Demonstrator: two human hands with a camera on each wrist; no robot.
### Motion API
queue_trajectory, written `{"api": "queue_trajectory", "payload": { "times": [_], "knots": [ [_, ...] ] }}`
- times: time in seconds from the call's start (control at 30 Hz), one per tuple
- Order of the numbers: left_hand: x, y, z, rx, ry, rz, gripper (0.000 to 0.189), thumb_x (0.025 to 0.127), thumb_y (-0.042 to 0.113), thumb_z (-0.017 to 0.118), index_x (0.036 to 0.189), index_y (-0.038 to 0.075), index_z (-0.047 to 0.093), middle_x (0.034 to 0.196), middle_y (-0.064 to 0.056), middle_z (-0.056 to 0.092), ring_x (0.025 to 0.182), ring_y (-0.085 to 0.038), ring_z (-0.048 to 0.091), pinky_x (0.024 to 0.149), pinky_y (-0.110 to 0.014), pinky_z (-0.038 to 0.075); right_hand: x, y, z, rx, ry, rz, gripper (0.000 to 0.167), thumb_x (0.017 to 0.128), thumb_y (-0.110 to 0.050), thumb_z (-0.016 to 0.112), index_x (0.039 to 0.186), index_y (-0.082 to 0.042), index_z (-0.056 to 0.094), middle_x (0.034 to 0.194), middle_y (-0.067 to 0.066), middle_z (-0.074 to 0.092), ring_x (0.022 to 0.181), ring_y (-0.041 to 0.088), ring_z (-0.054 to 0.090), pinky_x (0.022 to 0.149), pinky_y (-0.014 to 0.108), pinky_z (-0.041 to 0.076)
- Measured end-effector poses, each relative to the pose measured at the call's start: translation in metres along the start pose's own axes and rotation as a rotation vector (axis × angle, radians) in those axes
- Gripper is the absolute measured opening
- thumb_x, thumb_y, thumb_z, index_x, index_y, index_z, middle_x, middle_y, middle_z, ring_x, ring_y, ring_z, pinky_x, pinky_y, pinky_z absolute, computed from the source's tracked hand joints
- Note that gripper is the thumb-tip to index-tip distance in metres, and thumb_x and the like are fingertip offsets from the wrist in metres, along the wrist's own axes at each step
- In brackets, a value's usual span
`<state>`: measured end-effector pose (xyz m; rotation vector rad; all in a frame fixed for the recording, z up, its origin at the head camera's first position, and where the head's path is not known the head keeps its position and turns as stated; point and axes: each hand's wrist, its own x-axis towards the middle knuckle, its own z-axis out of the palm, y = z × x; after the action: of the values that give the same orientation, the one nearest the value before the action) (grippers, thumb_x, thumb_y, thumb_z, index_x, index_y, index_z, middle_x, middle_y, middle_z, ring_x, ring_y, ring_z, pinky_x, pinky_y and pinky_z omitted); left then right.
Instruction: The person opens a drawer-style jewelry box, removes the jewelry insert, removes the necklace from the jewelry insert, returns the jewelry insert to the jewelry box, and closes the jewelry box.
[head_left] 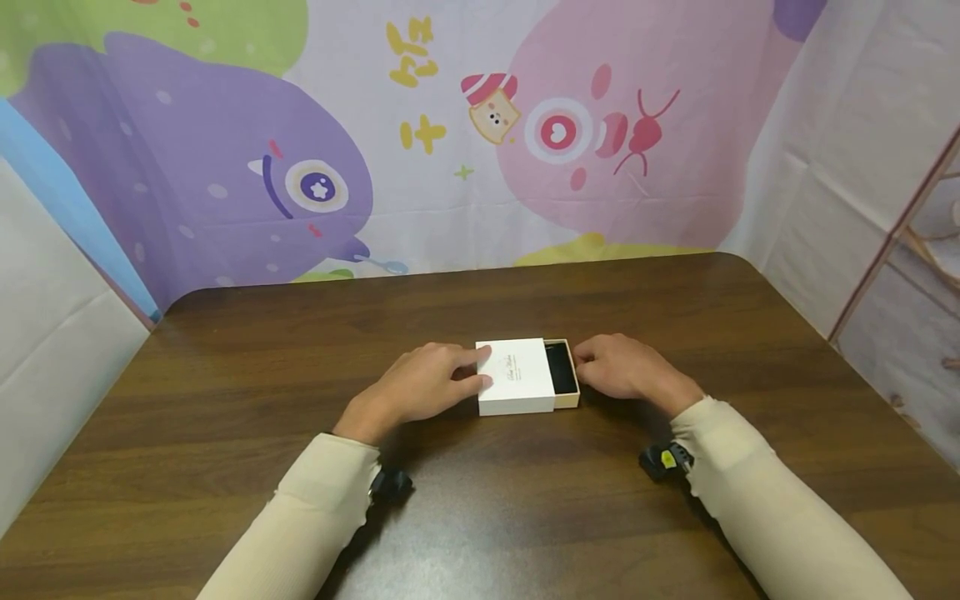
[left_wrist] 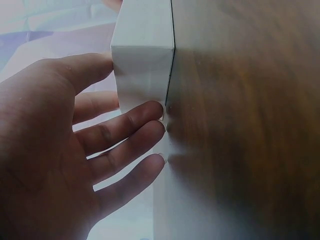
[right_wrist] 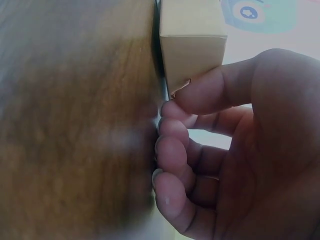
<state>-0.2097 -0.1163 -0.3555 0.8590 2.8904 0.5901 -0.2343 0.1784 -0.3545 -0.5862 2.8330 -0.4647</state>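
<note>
A small white sliding box (head_left: 513, 375) with gold lettering lies flat on the table. Its tan inner drawer (head_left: 567, 400) sticks partway out of the right side, and something black (head_left: 560, 367) shows inside. At the box's left end, my left hand (head_left: 423, 382) rests its thumb and index finger on the top edge, while the other fingers (left_wrist: 142, 127) stretch loosely beside the end wall. On the opposite side, my right hand (head_left: 618, 367) pinches the drawer's outer end between thumb and index finger, by a small notch or tab (right_wrist: 181, 89). Its remaining fingers curl against the table.
The brown wooden table (head_left: 480, 517) has rounded far corners. Behind it hangs a cartoon-printed cloth (head_left: 450, 217), with pale cloth (head_left: 847, 192) along the right side. A small black wrist device (head_left: 663, 460) sits on the right wrist, another (head_left: 392, 486) on the left.
</note>
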Motion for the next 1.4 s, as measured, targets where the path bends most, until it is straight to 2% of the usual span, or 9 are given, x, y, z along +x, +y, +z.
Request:
{"api": "queue_trajectory", "payload": {
  "times": [0.83,1.2,1.4],
  "knots": [
    [0.0013,-0.0025,0.0015,-0.005,0.006,0.004,0.053,0.099,0.041,0.061,0.147,0.019,0.053,0.139,-0.005,0.06,0.111,-0.015,0.061,0.082,-0.04,0.048,0.0014,0.0022,0.0005,0.031,-0.007,0.005,0.018,0.089,-0.017,0.052,0.072,-0.017,0.059,0.07,0.001,0.053,0.069,0.02,0.051,0.063,0.034,0.038],
    [0.002,-0.002,0.0013,-0.018,0.004,-0.001,0.052,0.099,0.04,0.061,0.146,0.019,0.053,0.137,-0.004,0.061,0.096,-0.013,0.058,0.073,-0.036,0.045,0.0009,0.0028,0.0006,0.039,-0.006,0.007,0.018,0.089,-0.016,0.052,0.072,-0.017,0.06,0.07,0.0,0.053,0.068,0.019,0.05,0.062,0.034,0.038],
    [0.0019,-0.0021,0.0018,-0.017,0.0,-0.006,0.052,0.099,0.041,0.061,0.146,0.02,0.053,0.139,-0.004,0.06,0.104,-0.013,0.059,0.079,-0.037,0.046,0.0008,0.0024,0.0004,0.039,-0.008,0.004,0.018,0.088,-0.016,0.053,0.071,-0.017,0.058,0.069,0.0,0.052,0.067,0.019,0.05,0.062,0.034,0.037]
  ]
}}
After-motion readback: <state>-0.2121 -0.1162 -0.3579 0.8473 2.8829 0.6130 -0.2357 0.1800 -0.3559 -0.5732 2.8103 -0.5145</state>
